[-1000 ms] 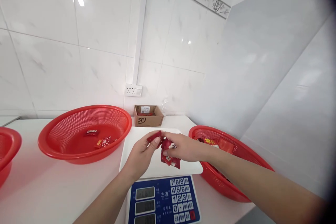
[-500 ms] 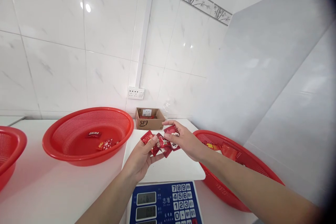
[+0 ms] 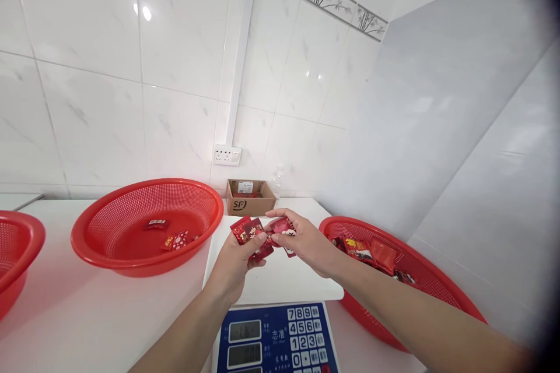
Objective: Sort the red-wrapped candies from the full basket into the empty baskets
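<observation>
Left hand [image 3: 234, 262]: closed. We see its thumb press a fan of red packets [image 3: 247, 230] against the fingers. The palm is turned up, we judge so that the fan lies spread and each wrapper shows.
Right hand [image 3: 306, 239]: closed too, pinching the other end of the same bunch from above, its fingertips meeting those of the left hand. We take it that two hands share the bunch because the wrappers are slippery and overlap.
Packets: held in the air between both hands, above the far half of the pan [image 3: 289, 282] and not touching it.
Scale [image 3: 275, 338]: at the near edge of the worktop [image 3: 87, 315], keypad and displays facing us. We think this keeps the readout legible while the hands work over the pan. We cannot read the digits.
Left basket [image 3: 149, 227]: left of the pan and just beside it, holding a few strays [image 3: 175, 240] on its floor.
Right basket [image 3: 415, 303]: at the right edge, under the right forearm, with a heap [image 3: 371, 250] of similar packets. One basket sits by each hand, we judge, for short reaches.
Third basket [image 3: 17, 250]: only partly in view at the left edge.
Box [image 3: 249, 198]: at the far edge against the wall, open, below the socket [image 3: 226, 155].
</observation>
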Demonstrator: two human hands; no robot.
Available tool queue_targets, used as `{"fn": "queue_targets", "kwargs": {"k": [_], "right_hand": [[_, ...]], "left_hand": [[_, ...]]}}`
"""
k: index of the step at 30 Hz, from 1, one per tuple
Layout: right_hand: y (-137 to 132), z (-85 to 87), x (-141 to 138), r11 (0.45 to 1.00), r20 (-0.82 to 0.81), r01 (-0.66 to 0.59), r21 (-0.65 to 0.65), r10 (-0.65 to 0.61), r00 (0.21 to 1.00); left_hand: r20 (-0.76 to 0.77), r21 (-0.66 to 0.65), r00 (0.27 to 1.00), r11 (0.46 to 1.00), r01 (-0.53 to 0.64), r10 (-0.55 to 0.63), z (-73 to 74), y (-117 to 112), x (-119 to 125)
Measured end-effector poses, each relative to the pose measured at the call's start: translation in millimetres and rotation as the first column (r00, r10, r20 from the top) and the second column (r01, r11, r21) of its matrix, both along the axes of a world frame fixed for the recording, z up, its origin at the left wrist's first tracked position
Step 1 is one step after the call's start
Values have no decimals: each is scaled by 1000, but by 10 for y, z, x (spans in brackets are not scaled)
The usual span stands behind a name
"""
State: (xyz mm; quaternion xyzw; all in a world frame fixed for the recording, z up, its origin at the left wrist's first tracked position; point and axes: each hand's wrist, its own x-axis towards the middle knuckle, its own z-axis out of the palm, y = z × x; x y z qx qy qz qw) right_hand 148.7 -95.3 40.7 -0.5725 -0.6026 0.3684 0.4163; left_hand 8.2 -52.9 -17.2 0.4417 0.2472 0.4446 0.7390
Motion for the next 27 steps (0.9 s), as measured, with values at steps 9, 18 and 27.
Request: {"fn": "queue_targets", "kwargs": {"k": [9,18,27], "right_hand": [[120,-135,281,984,42,160,-80,-157,987],[226,-509,594,966,270,240,-102,-205,941],[65,-537,668,979,845,201,31,-134,518]], "left_hand": [[-60,31,990,992,-123,125,1,130,-70],[-51,85,984,982,-169,173,147,134,-199],[7,113,986,979,-168,168,194,74,-200]]}}
